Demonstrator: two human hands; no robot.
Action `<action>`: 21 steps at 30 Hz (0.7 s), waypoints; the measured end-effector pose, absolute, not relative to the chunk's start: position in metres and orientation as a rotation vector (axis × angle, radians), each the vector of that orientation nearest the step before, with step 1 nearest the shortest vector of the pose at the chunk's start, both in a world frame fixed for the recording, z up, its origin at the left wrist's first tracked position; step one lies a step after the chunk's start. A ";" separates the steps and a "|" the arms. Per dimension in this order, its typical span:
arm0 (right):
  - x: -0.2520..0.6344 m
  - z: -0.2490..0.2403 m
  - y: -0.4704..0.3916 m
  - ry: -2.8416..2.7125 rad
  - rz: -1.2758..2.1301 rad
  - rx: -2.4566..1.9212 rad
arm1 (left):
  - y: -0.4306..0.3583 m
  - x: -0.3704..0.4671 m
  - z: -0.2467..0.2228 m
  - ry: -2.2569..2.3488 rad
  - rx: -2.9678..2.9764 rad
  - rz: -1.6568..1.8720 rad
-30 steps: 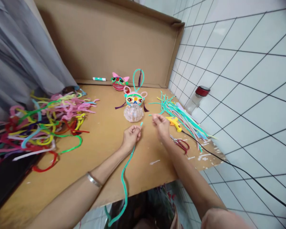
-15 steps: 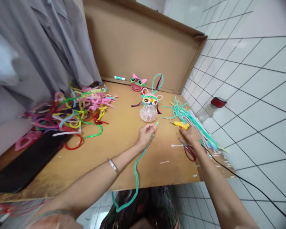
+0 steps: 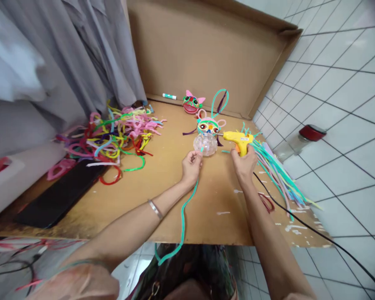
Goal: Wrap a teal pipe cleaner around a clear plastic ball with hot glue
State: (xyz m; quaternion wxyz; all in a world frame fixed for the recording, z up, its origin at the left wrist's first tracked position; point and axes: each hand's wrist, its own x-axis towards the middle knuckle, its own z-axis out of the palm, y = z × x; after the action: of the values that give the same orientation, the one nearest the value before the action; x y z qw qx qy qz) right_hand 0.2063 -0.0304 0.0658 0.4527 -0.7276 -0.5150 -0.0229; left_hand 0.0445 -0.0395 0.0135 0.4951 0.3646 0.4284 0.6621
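Note:
Between the fingertips of my left hand (image 3: pixel 192 166) is the tip of a teal pipe cleaner (image 3: pixel 183 212), whose long tail hangs over the table's front edge. My right hand (image 3: pixel 245 161) grips a yellow hot glue gun (image 3: pixel 238 138) by its handle, nozzle pointing left. Just beyond the left fingertips sits a clear, faceted round ball (image 3: pixel 205 144). Behind it stands a colourful animal-face figure (image 3: pixel 208 126) with pink loop ears and a teal loop on top. A second face figure (image 3: pixel 192 102) with pink pointed ears and a red mouth is farther back.
Tangled pipe cleaner pieces (image 3: pixel 125 133) and a black flat slab (image 3: pixel 61 193) lie left. On the right are straight pipe cleaners (image 3: pixel 276 175), red-handled scissors (image 3: pixel 266 203) partly under my forearm, a red-lidded jar (image 3: pixel 303 139) and a black cord (image 3: pixel 295 217). A marker (image 3: pixel 169 96) lies by the cardboard wall (image 3: pixel 206 58).
My right hand has lifted the glue gun off the table and brought it up, near the ball. My left hand has moved the pipe cleaner tip closer to the ball. The view has shifted.

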 end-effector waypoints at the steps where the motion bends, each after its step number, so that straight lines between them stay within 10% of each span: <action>1: 0.199 0.061 -0.030 -1.287 -0.026 -1.773 | -0.038 0.042 0.014 1.058 0.874 1.624; 21: 0.188 0.022 -0.038 -1.402 0.026 -1.659 | -0.030 0.040 0.015 1.035 0.821 1.661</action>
State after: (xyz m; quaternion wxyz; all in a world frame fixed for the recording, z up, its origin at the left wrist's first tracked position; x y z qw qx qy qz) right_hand 0.1885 -0.0376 0.0216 0.4659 -0.6758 -0.5710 0.0107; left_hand 0.0397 -0.0296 0.0151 0.4880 0.3377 0.4256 0.6832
